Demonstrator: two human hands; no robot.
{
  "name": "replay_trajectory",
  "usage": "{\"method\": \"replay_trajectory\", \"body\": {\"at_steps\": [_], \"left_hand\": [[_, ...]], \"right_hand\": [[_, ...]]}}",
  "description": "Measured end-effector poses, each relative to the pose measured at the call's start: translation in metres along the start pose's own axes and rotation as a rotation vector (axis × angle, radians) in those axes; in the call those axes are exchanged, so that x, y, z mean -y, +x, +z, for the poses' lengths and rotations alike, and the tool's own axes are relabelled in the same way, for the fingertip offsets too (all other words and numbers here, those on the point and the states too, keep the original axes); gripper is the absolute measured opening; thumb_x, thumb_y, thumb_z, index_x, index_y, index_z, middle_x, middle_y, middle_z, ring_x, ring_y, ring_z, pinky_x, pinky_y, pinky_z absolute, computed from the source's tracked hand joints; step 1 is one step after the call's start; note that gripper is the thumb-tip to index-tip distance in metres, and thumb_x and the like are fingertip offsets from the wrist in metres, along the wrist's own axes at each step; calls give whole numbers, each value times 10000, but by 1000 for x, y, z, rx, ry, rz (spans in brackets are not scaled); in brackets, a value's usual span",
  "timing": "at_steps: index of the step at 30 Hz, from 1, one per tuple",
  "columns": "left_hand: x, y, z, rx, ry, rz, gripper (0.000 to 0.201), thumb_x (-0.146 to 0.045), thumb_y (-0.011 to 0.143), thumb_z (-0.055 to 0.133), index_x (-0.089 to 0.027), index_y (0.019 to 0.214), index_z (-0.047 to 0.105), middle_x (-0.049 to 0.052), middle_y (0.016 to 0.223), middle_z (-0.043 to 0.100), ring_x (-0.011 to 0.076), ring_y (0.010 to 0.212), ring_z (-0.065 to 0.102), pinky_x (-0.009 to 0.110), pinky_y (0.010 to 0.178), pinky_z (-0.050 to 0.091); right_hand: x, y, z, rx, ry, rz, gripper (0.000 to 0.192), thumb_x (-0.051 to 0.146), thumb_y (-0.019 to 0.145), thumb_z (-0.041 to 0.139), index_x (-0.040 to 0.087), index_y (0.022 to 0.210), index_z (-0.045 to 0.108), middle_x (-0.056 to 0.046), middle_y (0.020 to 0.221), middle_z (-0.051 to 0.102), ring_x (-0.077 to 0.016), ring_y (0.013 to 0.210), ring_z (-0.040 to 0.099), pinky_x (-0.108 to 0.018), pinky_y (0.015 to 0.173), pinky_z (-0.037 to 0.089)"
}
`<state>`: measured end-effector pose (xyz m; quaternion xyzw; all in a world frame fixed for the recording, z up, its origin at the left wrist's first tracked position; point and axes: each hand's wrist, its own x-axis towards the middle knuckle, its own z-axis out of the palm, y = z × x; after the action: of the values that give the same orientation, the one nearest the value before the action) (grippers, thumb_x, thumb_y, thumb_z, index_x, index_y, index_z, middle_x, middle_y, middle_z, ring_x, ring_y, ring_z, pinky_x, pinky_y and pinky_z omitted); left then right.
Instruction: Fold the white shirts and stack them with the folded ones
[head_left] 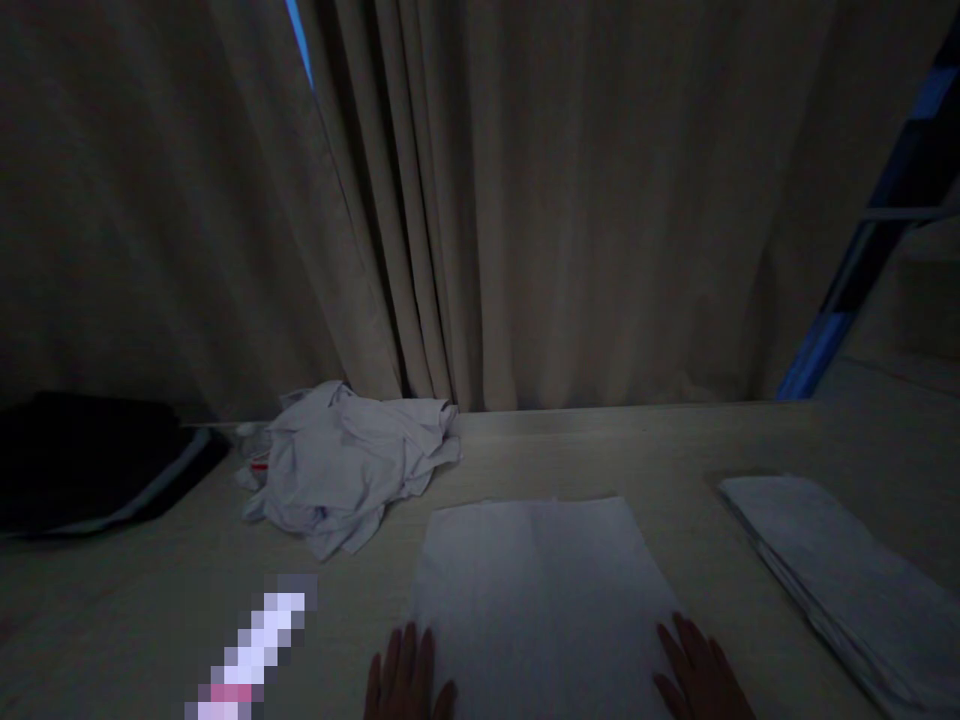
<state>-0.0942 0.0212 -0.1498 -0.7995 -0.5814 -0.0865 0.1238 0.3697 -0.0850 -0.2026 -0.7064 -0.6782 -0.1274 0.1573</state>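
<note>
A white cloth (544, 600) lies flat on the pale table in front of me, its far edge nearly straight. My left hand (405, 680) rests at the cloth's left edge, fingers stretched out and spread. At the right edge lies my right hand (701, 670), its fingers spread as well. Neither hand grips anything. The cloth's near end runs out of the bottom of the view.
A crumpled white cloth (352, 465) sits at the back left, beside a dark folded item (90, 465). On the right lies a stack of folded white cloth (840, 570). A blurred bright strip (259, 645) is at the lower left. Curtains (600, 200) hang behind the table (585, 450).
</note>
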Motion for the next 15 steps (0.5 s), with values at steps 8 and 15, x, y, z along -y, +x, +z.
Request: {"method": "replay_trajectory", "body": {"at_steps": [8,15], "left_hand": [[-7,100,9,-155,-12,100,587,-473,862,380,-93,1303,455,171,1375,468,293,1286,419,430,1035,410],[0,144,36,-117,-33,114,586,-495,870,364,-144,1337,413,130,1407,438,276,1318,375,445,1060,375]], "right_hand": [[40,108,-8,-54,-4,-9,569,474,887,374,147,1351,420,-126,1446,367,-263,1344,303,-469,1091,324],[28,161,26,13,18,11,623,529,885,361,109,1339,432,-155,1417,407,-271,1327,336,-452,1092,320]]}}
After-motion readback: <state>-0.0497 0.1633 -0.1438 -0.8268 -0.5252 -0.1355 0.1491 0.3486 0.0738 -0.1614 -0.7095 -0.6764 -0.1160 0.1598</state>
